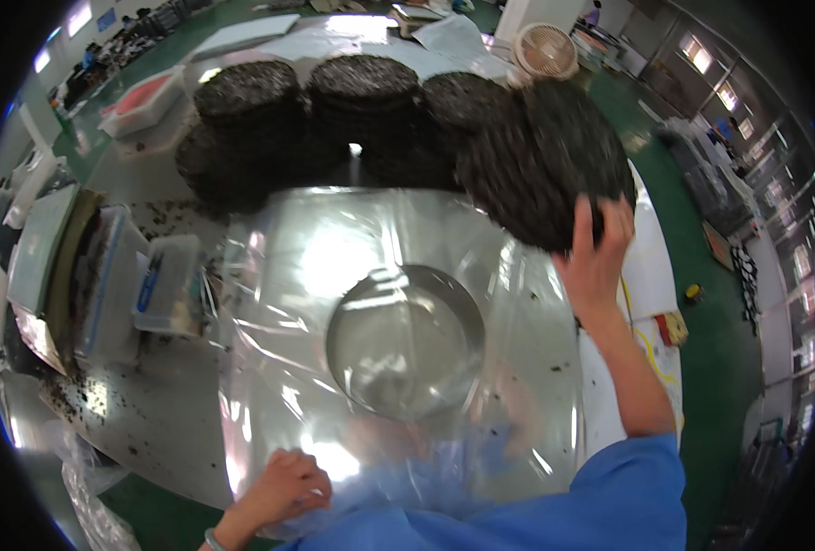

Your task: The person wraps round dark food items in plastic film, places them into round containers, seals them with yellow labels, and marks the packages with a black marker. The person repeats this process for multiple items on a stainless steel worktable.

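My right hand (602, 251) has its fingers on the lower right edge of a tilted stack of dark, round, flat sheets (542, 162), at the right end of several similar dark stacks (363, 76). In front of me a clear plastic sheet or bag (276, 289) lies over the metal work table. Under the plastic, at its middle, shows a round metal ring (476, 320). Near the table's front edge, my left hand (296, 482) rests at the plastic's lower left, fingers curled; whether it pinches the plastic cannot be told.
On the left stand a clear plastic box (190, 268) with a blue-handled tool (148, 286) and a larger plastic bin (114, 275). Dark crumbs dot the table. Beyond are a white tub (163, 110) and a fan (545, 52). A yellow cord (649, 351) runs at right. Other people work far off.
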Available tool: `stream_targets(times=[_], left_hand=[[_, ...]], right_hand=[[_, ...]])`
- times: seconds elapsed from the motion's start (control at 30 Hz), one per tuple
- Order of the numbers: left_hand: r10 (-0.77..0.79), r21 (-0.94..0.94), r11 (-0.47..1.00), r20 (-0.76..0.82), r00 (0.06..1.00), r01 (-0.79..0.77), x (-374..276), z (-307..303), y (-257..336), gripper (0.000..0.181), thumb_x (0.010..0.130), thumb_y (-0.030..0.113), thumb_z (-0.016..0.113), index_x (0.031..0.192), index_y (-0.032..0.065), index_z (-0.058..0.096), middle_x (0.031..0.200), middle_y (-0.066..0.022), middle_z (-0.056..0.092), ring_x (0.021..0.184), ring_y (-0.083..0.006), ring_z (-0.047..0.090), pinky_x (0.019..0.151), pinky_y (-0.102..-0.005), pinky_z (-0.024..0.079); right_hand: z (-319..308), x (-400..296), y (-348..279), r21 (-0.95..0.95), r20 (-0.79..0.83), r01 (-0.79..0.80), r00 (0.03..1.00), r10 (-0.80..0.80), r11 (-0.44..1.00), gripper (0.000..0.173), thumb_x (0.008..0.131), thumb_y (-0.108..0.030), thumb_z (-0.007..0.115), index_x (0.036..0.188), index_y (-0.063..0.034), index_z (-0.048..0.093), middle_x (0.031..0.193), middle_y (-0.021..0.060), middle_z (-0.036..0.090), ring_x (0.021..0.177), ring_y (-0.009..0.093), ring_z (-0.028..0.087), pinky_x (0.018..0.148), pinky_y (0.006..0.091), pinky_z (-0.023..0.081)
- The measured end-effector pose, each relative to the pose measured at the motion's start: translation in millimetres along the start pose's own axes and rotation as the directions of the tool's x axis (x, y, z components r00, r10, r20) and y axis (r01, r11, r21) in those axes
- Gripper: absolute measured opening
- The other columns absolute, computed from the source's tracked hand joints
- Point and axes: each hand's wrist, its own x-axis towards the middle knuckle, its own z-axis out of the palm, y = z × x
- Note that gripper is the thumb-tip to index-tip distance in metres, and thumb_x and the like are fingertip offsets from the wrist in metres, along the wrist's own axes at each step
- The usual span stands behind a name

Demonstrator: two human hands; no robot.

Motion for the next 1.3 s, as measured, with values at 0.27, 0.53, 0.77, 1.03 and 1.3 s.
stream_targets(times=[0.27, 0.53, 0.77, 1.03, 1.3], left_hand=[[-0.121, -0.252, 0.957, 0.103, 0.987, 0.144, 15, -48, 27, 0.026, 0.074, 0.014, 0.08, 0.098, 0.0129, 0.071, 0.1, -0.0042, 0.069, 0.095, -0.0261, 0.064, 0.085, -0.0392, 0.049], [0.164, -0.131, 0.962, -0.429, 0.888, -0.24, 92, -99, 112, 0.02, 0.075, -0.003, 0.074, 0.094, 0.0035, 0.072, 0.095, -0.0091, 0.069, 0.088, -0.0246, 0.065, 0.079, -0.0339, 0.052], [0.361, -0.077, 0.897, -0.438, 0.823, -0.435, 159, -87, 154, 0.033, 0.079, 0.001, 0.072, 0.112, 0.0045, 0.067, 0.11, -0.0092, 0.067, 0.103, -0.0227, 0.062, 0.091, -0.0359, 0.048], [0.35, -0.056, 0.877, -0.606, 0.714, -0.478, 303, -70, 162, 0.097, 0.083, 0.021, 0.079, 0.157, 0.0198, 0.016, 0.152, -0.016, 0.035, 0.141, -0.0318, 0.036, 0.111, -0.0453, 0.036], [0.398, -0.285, 0.781, -0.459, 0.795, -0.556, 345, -13, 171, 0.084, 0.08, 0.0, 0.075, 0.15, 0.01, 0.03, 0.147, -0.0136, 0.041, 0.136, -0.0263, 0.042, 0.115, -0.0386, 0.033]], right_hand=[[-135, -220, -34, 0.207, 0.367, -0.003, 0.927, -0.075, 0.978, 0.082, 0.06, -0.016, 0.089, 0.13, -0.0025, 0.048, 0.126, 0.0201, 0.037, 0.116, 0.04, 0.043, 0.103, 0.0607, 0.042], [-142, -141, -31, 0.154, 0.662, -0.313, 0.737, 0.138, 0.937, 0.103, 0.055, -0.042, 0.089, 0.143, -0.009, 0.047, 0.132, 0.0153, 0.051, 0.114, 0.036, 0.052, 0.095, 0.0448, 0.048], [-152, -140, -3, 0.256, 0.505, -0.461, 0.813, 0.289, 0.85, 0.058, 0.07, -0.011, 0.081, 0.122, -0.0073, 0.055, 0.117, 0.0083, 0.062, 0.097, 0.03, 0.064, 0.077, 0.0393, 0.054], [-176, -106, 58, 0.721, 0.226, -0.623, 0.624, 0.748, 0.303, 0.037, 0.092, -0.01, 0.067, 0.123, 0.0016, 0.052, 0.11, 0.0068, 0.061, 0.097, 0.013, 0.057, 0.085, 0.0279, 0.049], [-164, -164, 19, 0.796, 0.442, -0.605, 0.61, 0.658, 0.026, 0.068, 0.086, -0.017, 0.075, 0.135, -0.0014, 0.032, 0.127, 0.0124, 0.051, 0.117, 0.018, 0.05, 0.1, 0.0336, 0.043]])
